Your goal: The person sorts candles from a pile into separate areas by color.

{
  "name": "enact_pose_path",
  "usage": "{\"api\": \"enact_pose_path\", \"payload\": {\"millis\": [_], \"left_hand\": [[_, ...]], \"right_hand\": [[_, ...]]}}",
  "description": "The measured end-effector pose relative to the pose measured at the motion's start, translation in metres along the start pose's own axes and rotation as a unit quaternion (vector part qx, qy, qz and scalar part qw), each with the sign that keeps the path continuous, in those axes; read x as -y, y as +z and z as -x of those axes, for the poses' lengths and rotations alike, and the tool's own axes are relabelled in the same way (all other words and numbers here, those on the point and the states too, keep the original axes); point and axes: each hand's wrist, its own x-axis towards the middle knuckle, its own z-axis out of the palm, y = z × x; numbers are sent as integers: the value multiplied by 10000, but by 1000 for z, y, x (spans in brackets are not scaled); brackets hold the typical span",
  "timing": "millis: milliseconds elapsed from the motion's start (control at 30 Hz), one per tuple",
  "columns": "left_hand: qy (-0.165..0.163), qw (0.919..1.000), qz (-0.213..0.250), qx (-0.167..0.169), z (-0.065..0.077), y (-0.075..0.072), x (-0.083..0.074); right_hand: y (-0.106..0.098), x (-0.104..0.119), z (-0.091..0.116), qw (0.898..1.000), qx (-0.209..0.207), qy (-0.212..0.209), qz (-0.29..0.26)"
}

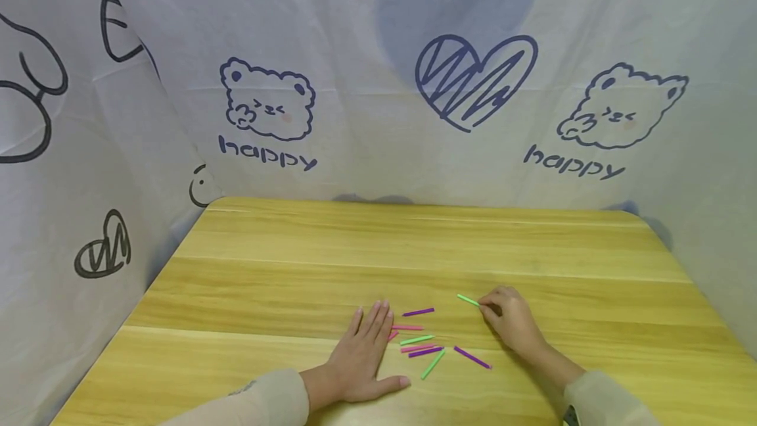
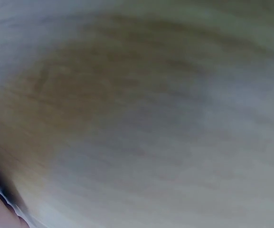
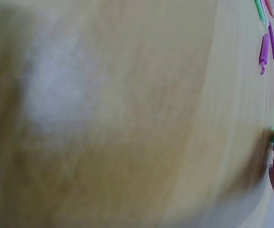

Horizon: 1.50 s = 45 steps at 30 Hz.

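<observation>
Between thumb and fingertips, my right hand [image 1: 516,322] pinches one end of a thin green candle [image 1: 467,299], whose other end points to the back left. The right wrist view shows the same grip at its right edge. My left hand [image 1: 363,357] lies flat on the table, fingers extended and thumb spread toward the right. Right beside its fingers are a pink candle [image 1: 409,327] and a short visible piece of another pink one [image 1: 393,336]. Several more thin candles lie loosely between the hands, among them a green candle [image 1: 434,365] and a purple candle [image 1: 473,357].
Another purple candle [image 1: 418,312] lies at the back of the loose group. The wood-grain table [image 1: 296,235] has rounded far corners. White cloth [image 1: 367,150] printed with bears and hearts hangs behind it and along its sides. The left wrist view is mostly blurred tabletop.
</observation>
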Motion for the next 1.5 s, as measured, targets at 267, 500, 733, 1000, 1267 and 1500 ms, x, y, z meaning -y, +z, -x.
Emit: {"api": "enact_pose_path", "payload": {"millis": [267, 500, 733, 1000, 1267, 1500], "left_hand": [[-34, 9999, 61, 99, -1, -1, 0], [-59, 9997, 52, 246, -1, -1, -1], [-74, 9996, 28, 277, -1, -1, -1], [-47, 9997, 0, 224, -1, -1, -1], [-17, 9998, -49, 206, -1, 0, 0], [-3, 9998, -134, 135, 0, -1, 0]], "right_hand": [[0, -2, -2, 10000, -14, 60, -62], [-1, -3, -4, 10000, 7, 28, 14], [-1, -4, -7, 10000, -1, 33, 29], [0, -7, -11, 10000, 13, 25, 36], [0, -8, -13, 10000, 29, 21, 44], [1, -9, -13, 9998, 132, 89, 68]]}}
